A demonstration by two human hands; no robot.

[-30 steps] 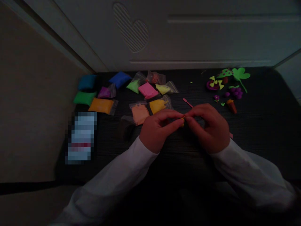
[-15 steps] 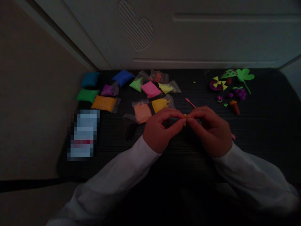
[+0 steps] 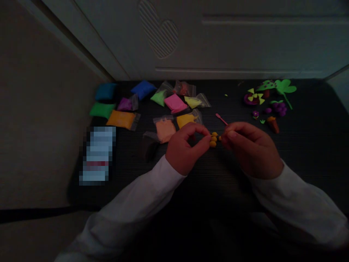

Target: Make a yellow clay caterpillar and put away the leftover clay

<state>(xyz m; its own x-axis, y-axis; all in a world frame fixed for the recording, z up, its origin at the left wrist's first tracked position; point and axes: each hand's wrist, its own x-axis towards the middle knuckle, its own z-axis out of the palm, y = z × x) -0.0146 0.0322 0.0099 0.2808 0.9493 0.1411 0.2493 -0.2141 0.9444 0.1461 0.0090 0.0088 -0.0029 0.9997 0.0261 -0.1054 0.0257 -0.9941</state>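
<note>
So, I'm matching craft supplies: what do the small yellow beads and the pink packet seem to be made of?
The beads look like soft modelling clay, matte, with uneven hand-rolled shapes. The pink packet seems to be similar clay in clear plastic, judging by its soft, pillowy lump; dim light leaves the exact type open.

Single head-worn view, facing forward and down over forearms from person's own position. Close on left hand [image 3: 184, 151] and right hand [image 3: 252, 151]; dark worktop [image 3: 308, 163] across middle, pale embossed panel [image 3: 245, 40] along top.
</note>
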